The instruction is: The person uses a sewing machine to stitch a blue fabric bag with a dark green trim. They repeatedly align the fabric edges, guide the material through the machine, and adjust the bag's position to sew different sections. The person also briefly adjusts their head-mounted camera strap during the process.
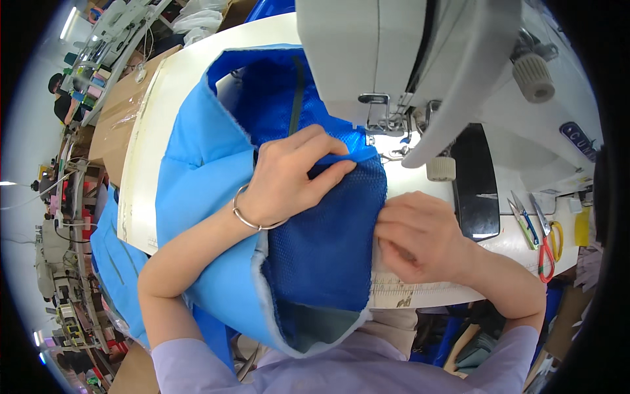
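A light blue fabric piece (197, 190) with a dark blue mesh lining (321, 243) lies bunched on the white sewing table, its near end hanging over the front edge. My left hand (295, 171), a metal bangle at its wrist, pinches a bright blue fold of the piece just left of the presser foot (380, 128) of a white sewing machine (354, 59). Lower and to the right, my right hand (420, 236) has its fingers curled closed at the right edge of the mesh. Its fingertips are partly hidden.
Small snips (523, 220) and red- and yellow-handled scissors (546, 243) lie on the table's right side. A black plate (476, 190) sits beside the machine's needle area. More blue fabric (121, 262) hangs at the left. Farther left are other sewing machines and a person (62, 98).
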A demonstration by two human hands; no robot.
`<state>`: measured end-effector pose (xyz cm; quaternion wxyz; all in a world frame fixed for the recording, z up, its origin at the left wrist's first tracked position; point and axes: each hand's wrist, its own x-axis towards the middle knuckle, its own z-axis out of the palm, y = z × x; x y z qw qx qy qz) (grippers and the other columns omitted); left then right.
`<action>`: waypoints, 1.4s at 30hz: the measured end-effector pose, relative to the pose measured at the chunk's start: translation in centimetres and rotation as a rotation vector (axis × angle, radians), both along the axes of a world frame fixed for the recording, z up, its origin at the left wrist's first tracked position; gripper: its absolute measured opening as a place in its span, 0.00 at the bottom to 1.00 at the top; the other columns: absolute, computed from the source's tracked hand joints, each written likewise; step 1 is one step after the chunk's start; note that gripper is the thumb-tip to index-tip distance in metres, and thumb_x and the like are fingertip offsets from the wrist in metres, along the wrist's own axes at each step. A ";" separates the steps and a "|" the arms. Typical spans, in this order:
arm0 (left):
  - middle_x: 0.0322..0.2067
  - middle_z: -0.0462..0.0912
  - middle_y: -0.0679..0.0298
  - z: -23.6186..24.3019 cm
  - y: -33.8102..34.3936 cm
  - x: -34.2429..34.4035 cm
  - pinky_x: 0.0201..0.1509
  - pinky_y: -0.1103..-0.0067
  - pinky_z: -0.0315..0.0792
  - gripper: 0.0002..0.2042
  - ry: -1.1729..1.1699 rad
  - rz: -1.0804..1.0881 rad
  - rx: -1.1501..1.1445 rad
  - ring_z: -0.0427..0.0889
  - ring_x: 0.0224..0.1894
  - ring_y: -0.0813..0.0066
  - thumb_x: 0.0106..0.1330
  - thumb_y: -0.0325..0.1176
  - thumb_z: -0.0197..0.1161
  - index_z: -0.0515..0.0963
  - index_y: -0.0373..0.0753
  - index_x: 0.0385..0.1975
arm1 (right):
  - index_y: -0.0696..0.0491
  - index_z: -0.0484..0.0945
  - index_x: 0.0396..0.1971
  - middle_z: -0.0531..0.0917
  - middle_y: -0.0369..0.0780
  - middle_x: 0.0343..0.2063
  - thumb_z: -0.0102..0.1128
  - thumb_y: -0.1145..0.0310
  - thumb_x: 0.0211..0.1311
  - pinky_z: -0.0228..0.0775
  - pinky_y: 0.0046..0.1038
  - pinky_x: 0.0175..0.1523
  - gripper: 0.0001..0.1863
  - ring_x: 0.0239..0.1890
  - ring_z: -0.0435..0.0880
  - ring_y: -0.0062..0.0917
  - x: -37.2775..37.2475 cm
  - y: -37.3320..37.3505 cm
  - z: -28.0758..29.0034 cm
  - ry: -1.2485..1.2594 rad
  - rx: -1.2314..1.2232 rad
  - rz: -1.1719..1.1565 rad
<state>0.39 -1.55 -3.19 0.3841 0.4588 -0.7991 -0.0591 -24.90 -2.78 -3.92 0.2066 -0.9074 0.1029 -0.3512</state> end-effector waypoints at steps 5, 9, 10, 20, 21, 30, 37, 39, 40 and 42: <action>0.28 0.81 0.62 1.1 0.6 0.1 0.28 0.74 0.72 0.07 0.094 -0.128 0.047 0.81 0.26 0.64 0.58 0.30 0.74 0.83 0.39 0.33 | 0.58 0.84 0.33 0.85 0.41 0.27 0.78 0.68 0.51 0.74 0.26 0.27 0.14 0.24 0.82 0.27 -0.6 -0.7 0.7 0.006 0.333 -0.274; 0.35 0.86 0.57 2.3 1.1 0.5 0.43 0.74 0.77 0.06 0.061 -0.188 0.271 0.85 0.37 0.62 0.62 0.25 0.69 0.82 0.34 0.37 | 0.59 0.85 0.39 0.86 0.40 0.29 0.80 0.66 0.53 0.74 0.23 0.29 0.17 0.28 0.84 0.20 -0.3 -0.3 2.1 0.033 0.508 -0.387; 0.34 0.85 0.58 2.2 1.0 0.4 0.42 0.74 0.76 0.05 0.087 -0.239 0.235 0.85 0.36 0.62 0.64 0.26 0.68 0.82 0.34 0.37 | 0.59 0.85 0.39 0.86 0.40 0.29 0.79 0.67 0.53 0.75 0.23 0.30 0.16 0.29 0.84 0.20 0.1 0.0 2.4 0.003 0.607 -0.407; 0.28 0.81 0.61 3.5 1.2 -0.5 0.36 0.76 0.71 0.08 0.270 -0.474 0.822 0.80 0.31 0.71 0.73 0.32 0.61 0.79 0.33 0.38 | 0.57 0.84 0.36 0.86 0.37 0.31 0.75 0.80 0.53 0.76 0.23 0.35 0.11 0.31 0.84 0.20 0.0 -0.1 2.4 -0.108 0.519 0.003; 0.28 0.81 0.62 3.5 1.2 -0.6 0.36 0.76 0.71 0.08 0.230 -0.477 0.864 0.80 0.31 0.72 0.73 0.32 0.61 0.80 0.33 0.38 | 0.57 0.84 0.37 0.86 0.37 0.31 0.75 0.80 0.53 0.76 0.23 0.35 0.11 0.31 0.85 0.20 0.1 0.1 2.4 -0.110 0.467 -0.002; 0.31 0.84 0.59 2.7 1.3 -0.5 0.42 0.72 0.72 0.07 0.197 -0.449 0.636 0.82 0.33 0.64 0.67 0.30 0.65 0.83 0.34 0.40 | 0.56 0.87 0.40 0.87 0.40 0.30 0.73 0.80 0.53 0.77 0.22 0.37 0.13 0.30 0.86 0.21 0.2 0.3 2.3 -0.097 0.495 -0.117; 0.33 0.85 0.61 1.6 1.8 -1.8 0.43 0.72 0.74 0.08 0.127 -0.262 0.255 0.83 0.37 0.61 0.61 0.29 0.70 0.84 0.36 0.38 | 0.58 0.87 0.34 0.89 0.40 0.31 0.71 0.79 0.57 0.78 0.21 0.36 0.06 0.29 0.87 0.19 0.3 0.2 1.0 -0.127 0.595 -0.248; 0.33 0.85 0.61 2.2 2.1 -1.9 0.42 0.72 0.74 0.07 0.078 -0.239 0.292 0.83 0.36 0.61 0.61 0.27 0.70 0.84 0.36 0.38 | 0.59 0.87 0.34 0.89 0.40 0.31 0.71 0.79 0.57 0.78 0.21 0.36 0.05 0.29 0.87 0.19 0.3 0.3 1.4 -0.095 0.607 -0.259; 0.32 0.85 0.62 2.5 2.3 -1.9 0.42 0.72 0.74 0.07 0.053 -0.228 0.311 0.83 0.36 0.61 0.60 0.26 0.70 0.84 0.36 0.38 | 0.59 0.87 0.34 0.89 0.40 0.31 0.71 0.79 0.57 0.78 0.21 0.36 0.05 0.29 0.87 0.19 0.3 0.3 1.5 -0.079 0.627 -0.245; 0.31 0.85 0.62 2.9 2.6 -2.0 0.39 0.74 0.74 0.07 0.072 -0.200 0.417 0.83 0.33 0.64 0.60 0.26 0.71 0.83 0.36 0.37 | 0.59 0.87 0.36 0.89 0.40 0.31 0.71 0.79 0.57 0.78 0.21 0.37 0.07 0.29 0.87 0.19 0.2 0.3 1.6 -0.051 0.666 -0.215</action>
